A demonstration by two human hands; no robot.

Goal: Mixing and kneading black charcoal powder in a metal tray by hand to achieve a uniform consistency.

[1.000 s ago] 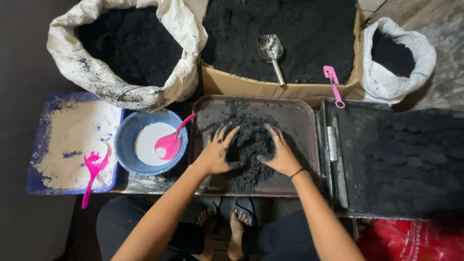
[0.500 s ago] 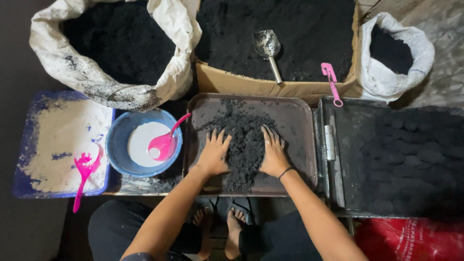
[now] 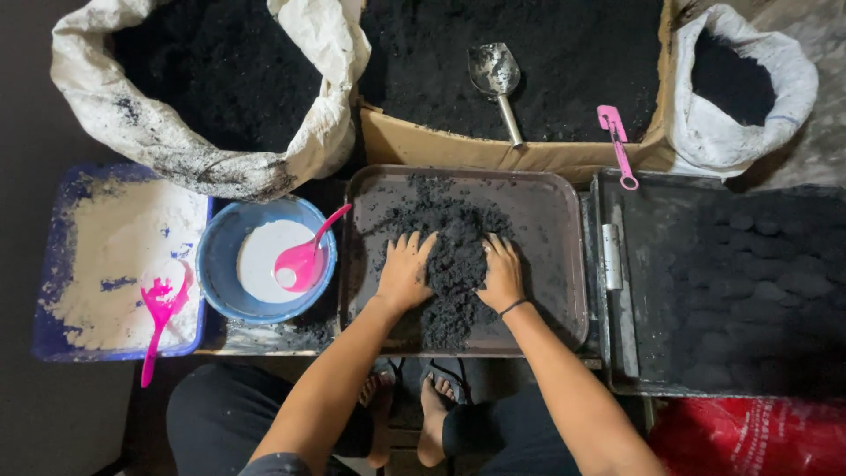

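Hands press flat on a heap of damp black powder (image 3: 454,264): the left hand (image 3: 404,271) and right hand (image 3: 502,275) lie open, fingers spread, one on each flank, grasping nothing. That heap sits in a brown rectangular plastic tray (image 3: 555,211) on a low work surface. Left of it stands a blue round bowl of white liquid (image 3: 264,260) (a pink spoon inside). Behind, a white woven sack (image 3: 211,88) and a cardboard box (image 3: 493,150) hold more black powder; the surroundings are dim.
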